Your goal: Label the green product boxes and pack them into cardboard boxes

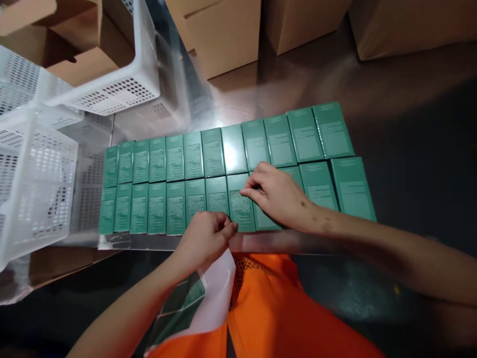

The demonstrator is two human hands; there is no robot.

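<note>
Several flat green boxes (194,154) lie side by side in two rows on a shiny metal table (410,124). My right hand (278,196) rests fingers-down on a box in the near row, around its middle. My left hand (204,238) is at the table's near edge, pinched on a white backing sheet (218,293) that hangs down over my lap. Below it the sheet curls, with green showing on its underside (179,308).
White perforated plastic baskets (33,189) stand at the left, another basket (122,84) behind them. Brown cardboard cartons (219,35) line the far side of the table. An orange vest (276,313) fills the bottom centre.
</note>
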